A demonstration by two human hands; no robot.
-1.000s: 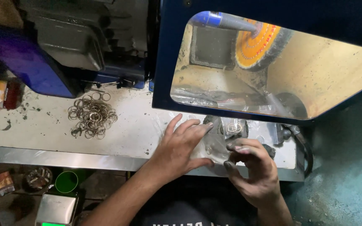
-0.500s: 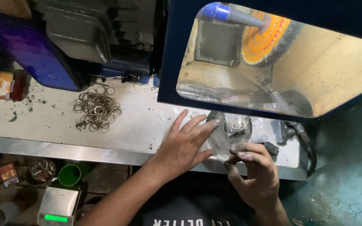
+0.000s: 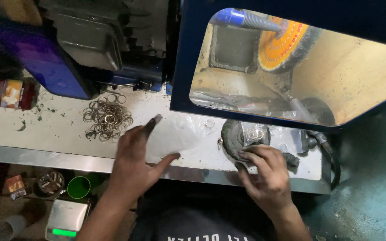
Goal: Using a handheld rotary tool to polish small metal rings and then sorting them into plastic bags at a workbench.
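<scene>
Left hand [image 3: 132, 165] over the white bench [image 3: 59, 129], fingers spread wide, nothing held, just beside the heap of metal rings [image 3: 106, 117]. Right hand [image 3: 266, 176] bent loosely, fingertips [image 3: 245, 155] pinching a clear plastic bag [image 3: 254, 134] on a dark round pad [image 3: 234, 136], below the orange polishing wheel [image 3: 282, 42].

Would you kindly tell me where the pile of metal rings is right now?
In the head view, the pile of metal rings lies left of centre on the white bench, just beyond the left hand.
</scene>
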